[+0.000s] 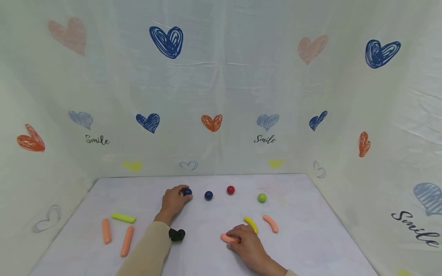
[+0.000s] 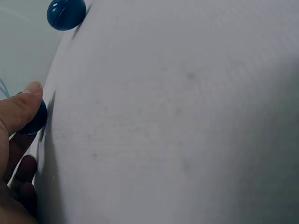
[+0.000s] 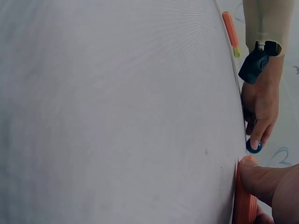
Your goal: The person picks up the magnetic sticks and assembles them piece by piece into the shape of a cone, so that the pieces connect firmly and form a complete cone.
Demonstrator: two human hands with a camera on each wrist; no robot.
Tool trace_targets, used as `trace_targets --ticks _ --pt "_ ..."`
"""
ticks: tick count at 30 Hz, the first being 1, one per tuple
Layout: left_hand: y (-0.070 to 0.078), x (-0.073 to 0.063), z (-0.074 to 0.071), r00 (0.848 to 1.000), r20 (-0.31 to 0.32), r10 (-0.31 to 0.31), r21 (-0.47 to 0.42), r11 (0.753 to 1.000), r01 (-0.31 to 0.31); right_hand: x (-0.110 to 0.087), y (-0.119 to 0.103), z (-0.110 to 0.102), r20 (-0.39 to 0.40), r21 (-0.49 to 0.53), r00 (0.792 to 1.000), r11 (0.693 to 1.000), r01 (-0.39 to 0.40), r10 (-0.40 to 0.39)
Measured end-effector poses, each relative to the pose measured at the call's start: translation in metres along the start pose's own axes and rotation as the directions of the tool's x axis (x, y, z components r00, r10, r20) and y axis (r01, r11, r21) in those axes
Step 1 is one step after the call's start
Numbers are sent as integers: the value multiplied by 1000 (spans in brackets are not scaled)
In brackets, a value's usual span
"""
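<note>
My left hand [image 1: 173, 202] pinches a dark blue ball [image 1: 187, 192] between thumb and fingers toward the back of the table. In the left wrist view, the thumb lies over this ball [image 2: 37, 120], covering part of it. Just right of it sits a second dark blue ball [image 1: 208, 195]. Nearer the front, my right hand [image 1: 249, 245] holds a salmon-orange stick [image 1: 228, 238] by its right part, which the fingers hide. The right wrist view shows lengthwise ridges on that stick [image 3: 243, 200], with the thumb on it. A curved yellow piece [image 1: 251, 223] lies just beyond the right hand.
A red ball [image 1: 230, 190] and a green ball [image 1: 262, 197] sit at the back right. Another curved salmon piece [image 1: 270, 223] lies right of the yellow one. At the left are a yellow-green stick [image 1: 123, 218] and two orange sticks [image 1: 106, 231]. A heart-printed curtain [image 1: 221, 88] surrounds the table.
</note>
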State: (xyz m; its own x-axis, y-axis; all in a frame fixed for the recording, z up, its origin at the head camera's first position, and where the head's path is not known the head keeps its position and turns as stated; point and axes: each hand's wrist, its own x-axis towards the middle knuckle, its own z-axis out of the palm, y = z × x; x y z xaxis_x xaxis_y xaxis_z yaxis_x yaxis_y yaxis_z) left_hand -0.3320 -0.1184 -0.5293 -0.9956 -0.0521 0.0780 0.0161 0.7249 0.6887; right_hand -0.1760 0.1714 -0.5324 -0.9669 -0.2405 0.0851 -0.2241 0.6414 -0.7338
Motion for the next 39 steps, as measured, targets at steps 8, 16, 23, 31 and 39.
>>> trace_targets --ticks 8,16,23,31,39 --pt "0 -15 1 998 58 -4 -25 1000 5 0 -1 -1 5 -40 1000 999 20 -20" --pt "-1 -28 -1 997 77 9 -43 999 -6 4 -5 -7 40 -99 993 988 115 -112" --pt "-5 -32 0 997 56 51 -50 998 -48 5 -12 -2 -16 -173 1000 985 10 -13" --pt "-8 -35 -5 998 46 51 -38 998 -49 10 -26 11 -47 -150 988 977 -152 147" --pt "-10 -38 -5 998 46 46 -40 998 -44 11 -29 21 -86 -256 993 962 -95 75"
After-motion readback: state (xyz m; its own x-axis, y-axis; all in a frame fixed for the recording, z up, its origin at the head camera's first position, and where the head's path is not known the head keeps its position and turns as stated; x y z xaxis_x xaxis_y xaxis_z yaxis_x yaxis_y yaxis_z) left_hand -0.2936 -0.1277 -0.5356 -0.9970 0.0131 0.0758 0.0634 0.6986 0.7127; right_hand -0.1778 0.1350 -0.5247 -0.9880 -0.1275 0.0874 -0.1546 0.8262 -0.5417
